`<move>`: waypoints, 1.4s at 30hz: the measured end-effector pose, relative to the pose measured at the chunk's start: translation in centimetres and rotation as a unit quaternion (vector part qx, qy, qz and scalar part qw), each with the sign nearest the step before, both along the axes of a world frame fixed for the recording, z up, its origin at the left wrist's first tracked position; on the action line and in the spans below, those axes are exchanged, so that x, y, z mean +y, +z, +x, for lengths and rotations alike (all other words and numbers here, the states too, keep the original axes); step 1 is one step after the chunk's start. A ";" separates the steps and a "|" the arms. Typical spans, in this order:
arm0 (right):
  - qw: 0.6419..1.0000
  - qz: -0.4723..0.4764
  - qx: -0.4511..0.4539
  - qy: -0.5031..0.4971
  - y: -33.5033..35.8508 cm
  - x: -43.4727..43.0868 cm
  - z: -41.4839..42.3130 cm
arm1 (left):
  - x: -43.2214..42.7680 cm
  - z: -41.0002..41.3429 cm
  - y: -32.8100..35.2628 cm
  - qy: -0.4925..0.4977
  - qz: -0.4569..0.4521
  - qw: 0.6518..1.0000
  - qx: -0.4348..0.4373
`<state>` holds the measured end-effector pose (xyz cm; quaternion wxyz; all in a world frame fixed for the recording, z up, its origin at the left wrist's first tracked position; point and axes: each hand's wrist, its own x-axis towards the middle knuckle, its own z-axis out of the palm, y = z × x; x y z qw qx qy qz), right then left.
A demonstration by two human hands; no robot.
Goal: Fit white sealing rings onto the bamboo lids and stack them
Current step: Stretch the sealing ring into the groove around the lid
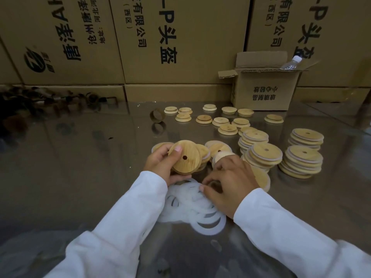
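The left hand [160, 163] is clamped on one bamboo lid [185, 159], with the fingers around the rim and the thumb on the flat face. The lid is above the surface [80, 177], tilted, and its face with the small hole looks up toward the person. As a round disc it has no long axis.

I judge the lid light, stiff and smooth, so the rim is the good place to hold it. The white rings [192, 201] lie in a loose pile just below it. They look thin, soft and floppy, best pinched by the band.

The right hand [226, 181] has its fingers curled on this pile. I cannot tell if it already holds a ring.
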<state>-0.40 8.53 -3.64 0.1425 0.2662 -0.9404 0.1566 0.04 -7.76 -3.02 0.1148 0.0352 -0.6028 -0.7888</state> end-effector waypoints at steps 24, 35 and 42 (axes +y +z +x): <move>0.997 -0.082 0.010 0.007 0.7 0.1 0.4 | -0.2 0.0 0.1 0.022 0.015 1.000 0.001; 0.855 -0.495 -0.139 0.071 2.3 0.8 0.1 | 0.1 0.2 0.9 -0.007 0.092 0.994 -0.064; 0.839 -0.518 -0.166 -0.005 1.8 0.0 0.2 | 0.9 0.8 0.6 -0.091 0.015 0.994 -0.060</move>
